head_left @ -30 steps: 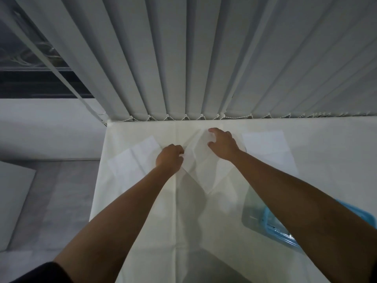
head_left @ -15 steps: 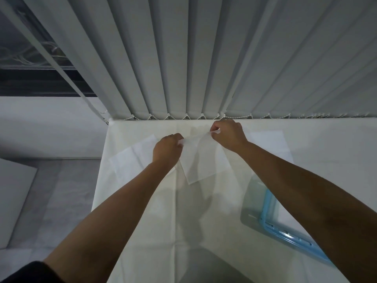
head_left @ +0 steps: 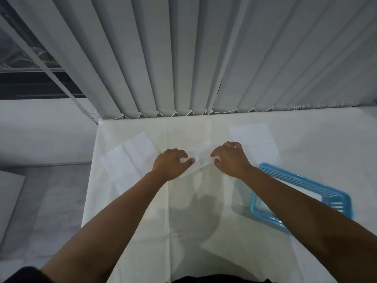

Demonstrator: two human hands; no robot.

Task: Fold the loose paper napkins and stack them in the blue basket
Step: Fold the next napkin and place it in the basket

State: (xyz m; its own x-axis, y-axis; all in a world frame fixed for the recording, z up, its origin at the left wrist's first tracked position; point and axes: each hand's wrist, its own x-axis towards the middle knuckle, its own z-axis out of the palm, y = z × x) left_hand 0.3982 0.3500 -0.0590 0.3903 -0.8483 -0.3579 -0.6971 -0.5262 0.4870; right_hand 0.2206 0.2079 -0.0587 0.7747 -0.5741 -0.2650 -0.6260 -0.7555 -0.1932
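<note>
The right forearm (head_left: 302,201) covers the near half of the blue basket (head_left: 306,181); both hands hide the ends of the folded napkin (head_left: 201,158).

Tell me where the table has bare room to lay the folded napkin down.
Bare cloth lies near the person, between the forearms and left of the blue basket. A narrower strip runs below the blinds, between the left napkin and right napkin. It is crowded where both hands pinch the middle napkin.
</note>
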